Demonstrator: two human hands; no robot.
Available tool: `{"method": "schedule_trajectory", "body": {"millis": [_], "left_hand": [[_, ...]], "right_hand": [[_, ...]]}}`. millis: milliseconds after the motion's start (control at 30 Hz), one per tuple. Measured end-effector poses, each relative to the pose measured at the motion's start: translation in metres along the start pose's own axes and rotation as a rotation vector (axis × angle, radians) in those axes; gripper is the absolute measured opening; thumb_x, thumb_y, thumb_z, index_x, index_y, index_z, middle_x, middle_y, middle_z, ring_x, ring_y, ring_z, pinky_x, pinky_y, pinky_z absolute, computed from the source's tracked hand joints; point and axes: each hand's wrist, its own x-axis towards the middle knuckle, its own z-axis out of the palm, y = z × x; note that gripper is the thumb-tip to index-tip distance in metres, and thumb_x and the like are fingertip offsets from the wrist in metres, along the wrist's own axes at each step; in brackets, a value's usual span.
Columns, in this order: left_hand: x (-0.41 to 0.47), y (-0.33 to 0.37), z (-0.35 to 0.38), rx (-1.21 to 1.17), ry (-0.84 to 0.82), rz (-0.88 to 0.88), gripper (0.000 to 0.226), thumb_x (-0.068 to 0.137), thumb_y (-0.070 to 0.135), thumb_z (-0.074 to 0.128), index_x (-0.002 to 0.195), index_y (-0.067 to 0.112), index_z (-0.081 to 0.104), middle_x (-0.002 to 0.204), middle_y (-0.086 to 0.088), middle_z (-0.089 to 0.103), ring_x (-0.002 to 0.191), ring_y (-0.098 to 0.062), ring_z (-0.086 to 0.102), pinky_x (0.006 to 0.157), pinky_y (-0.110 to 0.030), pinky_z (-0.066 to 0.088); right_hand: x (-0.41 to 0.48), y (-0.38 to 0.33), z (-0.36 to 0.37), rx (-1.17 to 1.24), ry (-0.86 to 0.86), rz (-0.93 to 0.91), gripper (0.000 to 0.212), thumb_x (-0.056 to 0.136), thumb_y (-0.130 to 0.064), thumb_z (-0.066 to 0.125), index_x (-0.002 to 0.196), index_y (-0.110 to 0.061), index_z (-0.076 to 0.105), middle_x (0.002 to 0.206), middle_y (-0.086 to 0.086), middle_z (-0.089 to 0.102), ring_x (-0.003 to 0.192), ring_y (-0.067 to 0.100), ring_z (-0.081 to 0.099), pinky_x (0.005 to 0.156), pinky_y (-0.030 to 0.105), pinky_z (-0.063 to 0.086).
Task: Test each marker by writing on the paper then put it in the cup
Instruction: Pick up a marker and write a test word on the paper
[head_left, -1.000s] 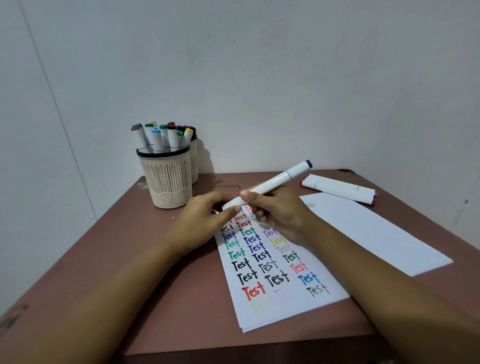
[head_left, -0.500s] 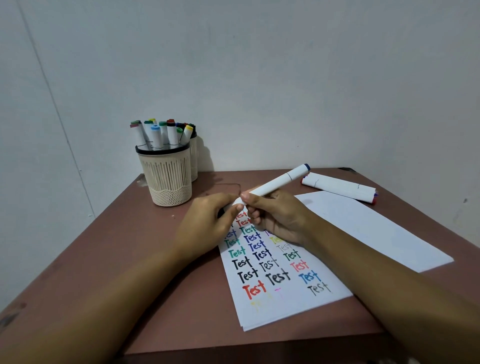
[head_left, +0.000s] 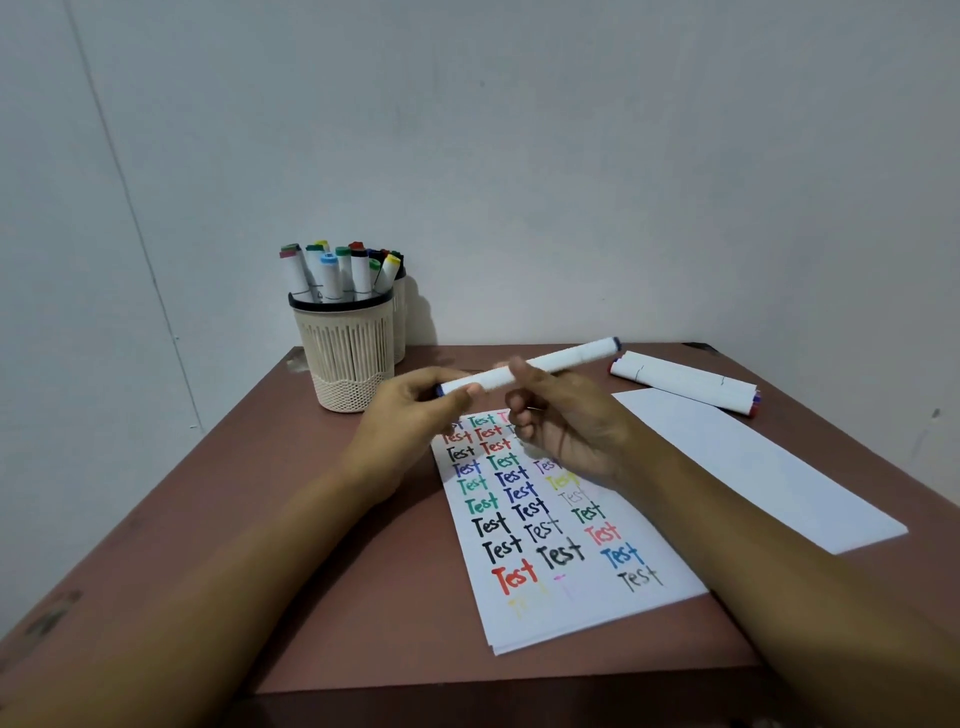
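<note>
One white marker, level above the paper, long axis slanting from near-left to far-right. Left hand pinching its blue-tipped left end; right hand gripping mid-barrel. One cup far-left, nearer the left hand, with roughly nine stored markers; second cup half-hidden behind. At least two loose markers far-right, beside one blank sheet.

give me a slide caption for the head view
Left hand and right hand hold a white marker above the paper of coloured "Test" words, near the cup.
</note>
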Motion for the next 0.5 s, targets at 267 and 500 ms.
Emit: {"method": "schedule_trajectory", "body": {"millis": [267,500], "left_hand": [[0.009,0.027,-0.033,-0.452,0.325,-0.091,0.01,0.09,0.005,0.055,0.081,0.009,0.059,0.066,0.001,0.063,0.064,-0.011,0.06,0.058,-0.017,0.052],[0.037,0.084,-0.072,-0.043,0.39,0.135,0.006,0.092,0.012,0.056,0.094,0.013,0.061,0.09,-0.005,0.066,0.091,-0.021,0.065,0.079,-0.031,0.054]], "right_hand": [[0.009,0.001,-0.037,-0.642,0.592,-0.361,0.03,0.097,-0.037,0.047,0.076,-0.02,0.06,0.068,-0.003,0.053,0.064,0.014,0.049,0.065,0.028,0.039],[0.013,0.023,-0.052,-1.441,0.259,-0.314,0.027,0.094,-0.028,0.052,0.104,-0.011,0.07,0.099,0.01,0.06,0.097,0.023,0.057,0.081,0.031,0.045]]}}
